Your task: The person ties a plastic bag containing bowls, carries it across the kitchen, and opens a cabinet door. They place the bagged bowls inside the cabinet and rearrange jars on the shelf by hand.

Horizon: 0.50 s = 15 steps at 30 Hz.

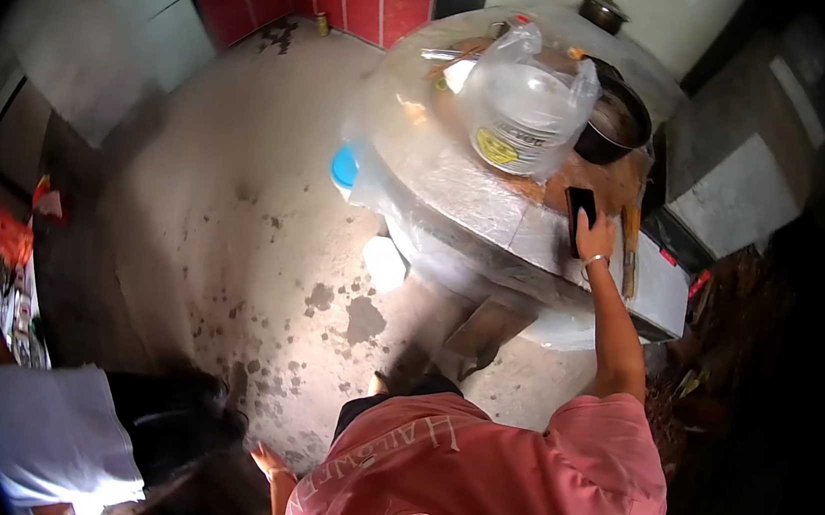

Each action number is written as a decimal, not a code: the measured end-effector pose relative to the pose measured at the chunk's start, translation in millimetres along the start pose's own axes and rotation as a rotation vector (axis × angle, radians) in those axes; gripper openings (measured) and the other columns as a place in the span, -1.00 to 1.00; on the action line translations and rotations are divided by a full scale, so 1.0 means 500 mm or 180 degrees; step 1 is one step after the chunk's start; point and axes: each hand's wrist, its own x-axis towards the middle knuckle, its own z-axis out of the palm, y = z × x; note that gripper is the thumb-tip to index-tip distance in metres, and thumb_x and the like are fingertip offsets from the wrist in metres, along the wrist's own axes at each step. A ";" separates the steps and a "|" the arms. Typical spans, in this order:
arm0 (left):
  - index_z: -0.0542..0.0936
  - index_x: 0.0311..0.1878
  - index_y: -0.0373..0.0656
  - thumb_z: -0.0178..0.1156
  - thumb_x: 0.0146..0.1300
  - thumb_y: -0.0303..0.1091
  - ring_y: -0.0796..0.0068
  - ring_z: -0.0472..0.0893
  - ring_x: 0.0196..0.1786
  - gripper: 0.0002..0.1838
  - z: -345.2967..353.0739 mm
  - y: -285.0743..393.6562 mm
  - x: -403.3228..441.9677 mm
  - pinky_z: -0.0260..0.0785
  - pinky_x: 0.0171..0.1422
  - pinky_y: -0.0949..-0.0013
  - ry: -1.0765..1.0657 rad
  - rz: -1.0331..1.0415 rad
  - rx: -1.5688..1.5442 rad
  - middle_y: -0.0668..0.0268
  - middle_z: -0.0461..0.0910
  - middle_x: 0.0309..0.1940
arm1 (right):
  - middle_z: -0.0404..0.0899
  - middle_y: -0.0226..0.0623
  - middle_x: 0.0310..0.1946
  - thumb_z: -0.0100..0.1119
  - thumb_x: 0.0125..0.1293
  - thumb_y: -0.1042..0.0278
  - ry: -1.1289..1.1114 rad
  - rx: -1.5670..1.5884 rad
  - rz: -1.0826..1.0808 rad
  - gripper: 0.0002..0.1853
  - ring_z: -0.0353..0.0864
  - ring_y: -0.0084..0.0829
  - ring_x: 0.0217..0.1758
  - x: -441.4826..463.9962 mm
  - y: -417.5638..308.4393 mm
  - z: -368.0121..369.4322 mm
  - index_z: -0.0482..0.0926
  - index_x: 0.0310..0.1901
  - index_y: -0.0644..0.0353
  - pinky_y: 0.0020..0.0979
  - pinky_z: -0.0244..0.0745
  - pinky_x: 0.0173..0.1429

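Presumably for easy reach, the phone [579,205] is at the counter's [539,233] near side, just short of the plastic bag [529,104] and the dark pot [615,128]. The right hand's [594,238] grip meets its edge, perhaps to steady it; whether the fingers clasp it, I cannot tell. The left hand [266,460] hangs low, fingers loosely spread and bare, likely since one hand suffices.

Touching black phone [579,201] over tabletop [474,196] with right fingers [587,235]; hanging left fingers [262,457] low, well apart. Noted near phone: plastic bag [527,104], dark pot [619,120].
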 end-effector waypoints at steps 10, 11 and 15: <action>0.41 0.05 -0.27 0.10 0.24 -0.37 0.45 0.52 -0.15 -0.67 0.161 1.015 -0.135 0.36 0.00 0.41 -0.1645 0.3547 -0.1233 0.20 0.55 -0.19 | 0.34 0.14 0.01 0.18 -0.01 -0.29 0.0874 0.0976 -0.0438 -0.20 0.37 0.02 0.08 0.188 -0.297 -0.133 0.38 0.01 0.35 -0.18 0.30 0.15; 0.41 0.06 -0.28 0.11 0.24 -0.37 0.42 0.54 -0.07 -0.65 0.161 1.109 -0.206 0.36 0.05 0.39 -0.1831 0.3652 -0.1119 0.15 0.55 -0.11 | 0.33 0.14 0.01 0.19 -0.03 -0.29 0.0717 0.0779 -0.0422 -0.21 0.38 0.02 0.06 0.201 -0.326 -0.153 0.38 -0.01 0.34 -0.17 0.32 0.12; 0.39 0.09 -0.25 0.20 0.17 -0.26 0.30 0.53 -0.04 -0.55 0.277 1.369 -0.381 0.35 0.08 0.34 -0.1623 0.5025 -0.1060 0.08 0.51 -0.07 | 0.45 0.05 -0.21 0.20 -0.02 -0.15 0.0401 0.0501 -0.0603 -0.42 0.49 0.02 -0.14 0.287 -0.358 -0.134 0.44 -0.28 0.31 -0.10 0.39 -0.07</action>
